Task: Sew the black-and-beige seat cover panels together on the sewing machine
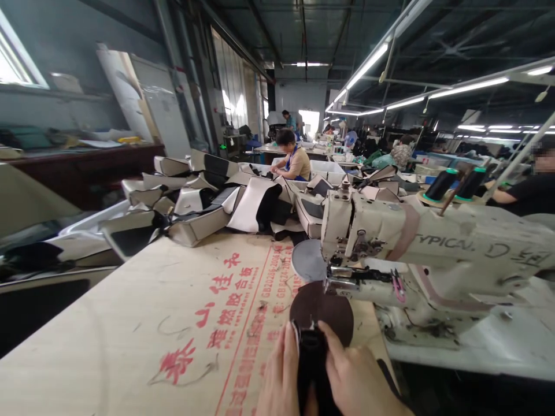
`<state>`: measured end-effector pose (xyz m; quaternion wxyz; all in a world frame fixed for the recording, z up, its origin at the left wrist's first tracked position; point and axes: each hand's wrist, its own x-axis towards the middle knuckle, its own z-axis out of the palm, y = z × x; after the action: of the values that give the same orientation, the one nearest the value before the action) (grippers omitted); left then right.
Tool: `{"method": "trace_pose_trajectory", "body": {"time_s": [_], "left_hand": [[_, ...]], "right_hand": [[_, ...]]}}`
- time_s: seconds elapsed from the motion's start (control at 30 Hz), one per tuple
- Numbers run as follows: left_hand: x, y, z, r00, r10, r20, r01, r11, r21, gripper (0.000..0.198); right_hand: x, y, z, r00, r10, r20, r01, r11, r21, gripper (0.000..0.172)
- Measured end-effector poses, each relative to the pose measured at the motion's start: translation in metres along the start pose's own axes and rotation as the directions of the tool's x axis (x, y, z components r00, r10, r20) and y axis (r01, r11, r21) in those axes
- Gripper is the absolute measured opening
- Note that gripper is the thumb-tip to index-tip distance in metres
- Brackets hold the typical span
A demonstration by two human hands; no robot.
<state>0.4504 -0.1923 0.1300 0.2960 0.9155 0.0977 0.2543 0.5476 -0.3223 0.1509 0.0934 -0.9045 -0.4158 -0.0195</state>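
Observation:
Low in the head view, my left hand (280, 372) and my right hand (353, 372) grip a black fabric piece (313, 364) from its two sides. The fingers of both are closed on its edges, and its lower part runs out of the picture. Just beyond my fingertips lies a dark brown round piece (325, 306); whether it is joined to the black fabric I cannot tell. A grey round piece (309, 260) rests farther back, beside the head of the sewing machine (373, 231). Pink-handled thread snips (398, 286) lie on the machine's lower arm.
A plywood board (130, 329) with red print and loose threads spreads to the left. Beige and black sewn pieces (255, 202) are heaped at its far edge. Black thread cones (442, 185) stand on the right. A person (295, 159) sits beyond the heap; other people are farther off.

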Motion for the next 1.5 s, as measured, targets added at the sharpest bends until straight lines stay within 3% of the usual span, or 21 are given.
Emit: {"method": "trace_pose_trajectory", "body": {"time_s": [0.1,0.17,0.23,0.4,0.53,0.63,0.77,0.9,0.97,1.03,1.1,1.17,1.23,1.3,1.37,1.4,1.47,1.5], "left_hand": [[0.028,-0.011,-0.015,0.973,0.068,0.221,-0.054,0.996,-0.068,0.078],[0.048,-0.014,-0.026,0.924,0.104,0.368,-0.048,0.986,-0.158,0.078],[0.062,-0.014,-0.031,0.887,0.141,0.439,-0.052,0.976,-0.209,0.076],[0.066,-0.006,-0.02,0.879,0.16,0.449,-0.082,0.979,-0.188,0.073],[0.069,-0.008,-0.013,0.854,0.192,0.483,-0.104,0.974,-0.203,0.052],[0.076,-0.011,-0.015,0.844,0.255,0.472,-0.188,0.965,-0.184,0.046],[0.075,-0.01,-0.017,0.867,0.368,0.337,-0.363,0.928,-0.081,0.05],[0.078,-0.005,-0.026,0.823,0.53,0.203,-0.531,0.845,-0.053,0.038],[0.092,0.004,-0.034,0.833,0.498,0.243,-0.486,0.867,-0.111,0.025],[0.115,0.014,-0.04,0.825,0.42,0.377,-0.381,0.908,-0.176,0.019],[0.141,0.021,-0.037,0.767,0.388,0.511,-0.32,0.922,-0.219,0.023],[0.163,0.018,-0.025,0.739,0.38,0.557,-0.308,0.925,-0.222,0.024],[0.173,0.007,-0.01,0.761,0.355,0.543,-0.305,0.935,-0.183,0.019],[0.166,-0.006,-0.001,0.856,0.291,0.427,-0.275,0.956,-0.1,0.013],[0.142,-0.014,-0.002,0.958,0.181,0.223,-0.182,0.983,-0.017,0.017],[0.124,-0.015,-0.004,0.983,0.126,0.137,-0.128,0.992,0.008,0.02],[0.085,-0.011,-0.009,0.996,0.071,0.057,-0.073,0.997,0.033,0.024],[0.066,-0.008,-0.01,0.991,0.089,0.1,-0.094,0.995,0.046,0.034]], "right_hand": [[-0.006,0.005,-0.026,0.993,-0.102,0.056,0.102,0.995,-0.008,0.059],[-0.007,0.012,-0.036,0.992,-0.106,0.075,0.102,0.993,0.055,0.058],[-0.005,0.02,-0.041,0.996,-0.079,0.051,0.071,0.988,0.137,0.053],[-0.002,0.037,-0.033,0.993,-0.104,-0.063,0.119,0.936,0.33,0.032],[-0.006,0.049,-0.016,0.956,-0.219,-0.194,0.277,0.89,0.362,0.038],[-0.005,0.054,-0.009,0.933,-0.263,-0.244,0.343,0.854,0.391,0.038],[0.002,0.055,-0.008,0.927,-0.258,-0.271,0.358,0.823,0.441,0.038],[0.007,0.055,-0.007,0.934,-0.261,-0.242,0.348,0.816,0.462,0.039],[0.009,0.055,-0.006,0.936,-0.263,-0.234,0.346,0.818,0.46,0.039],[0.009,0.054,-0.005,0.936,-0.269,-0.227,0.346,0.818,0.46,0.039],[0.01,0.051,-0.006,0.937,-0.277,-0.212,0.346,0.821,0.455,0.04],[0.01,0.049,-0.008,0.944,-0.274,-0.187,0.329,0.833,0.444,0.042],[0.009,0.048,-0.009,0.955,-0.248,-0.161,0.295,0.847,0.443,0.042],[0.008,0.048,-0.009,0.968,-0.212,-0.133,0.25,0.854,0.457,0.042],[0.007,0.05,-0.008,0.977,-0.181,-0.114,0.214,0.856,0.471,0.042],[0.006,0.05,-0.007,0.98,-0.168,-0.108,0.199,0.855,0.479,0.043],[0.004,0.051,-0.005,0.984,-0.148,-0.105,0.18,0.845,0.503,0.041],[0.004,0.05,-0.004,0.984,-0.145,-0.103,0.178,0.836,0.518,0.04]]}}
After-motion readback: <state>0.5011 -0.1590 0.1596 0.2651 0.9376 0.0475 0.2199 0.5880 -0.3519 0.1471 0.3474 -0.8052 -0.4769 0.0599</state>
